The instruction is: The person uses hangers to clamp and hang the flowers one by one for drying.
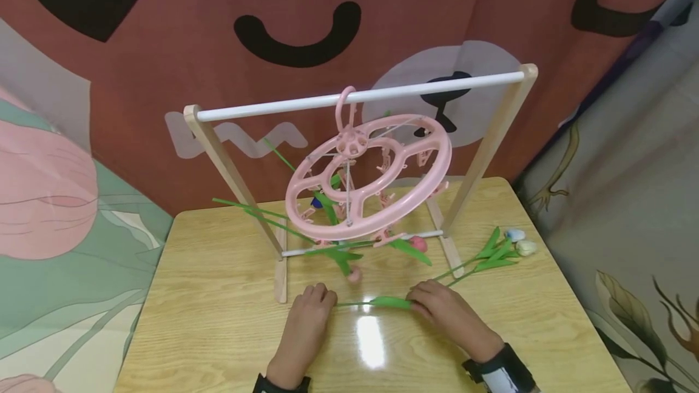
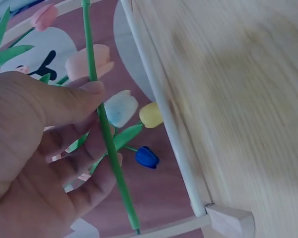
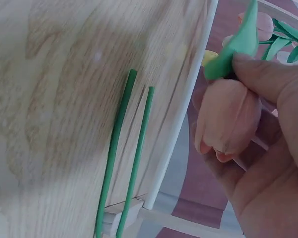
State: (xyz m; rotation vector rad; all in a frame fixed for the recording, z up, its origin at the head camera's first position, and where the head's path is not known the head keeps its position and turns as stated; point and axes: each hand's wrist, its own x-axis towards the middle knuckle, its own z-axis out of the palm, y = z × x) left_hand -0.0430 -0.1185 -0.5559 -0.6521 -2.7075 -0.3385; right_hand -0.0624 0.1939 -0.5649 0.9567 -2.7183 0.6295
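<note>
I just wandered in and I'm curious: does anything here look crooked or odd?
Yes: the round pink plastic clip hanger looks askew. It hangs from the straight white rod with its left side clearly lower, perhaps from uneven loading by the clipped green-stemmed tulips. I see nothing spilled or broken.

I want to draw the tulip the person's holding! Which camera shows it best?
The right wrist view: the tulip is close up, with its leaf. The head view shows mostly leaf and stem; the left wrist view, just stem.
</note>
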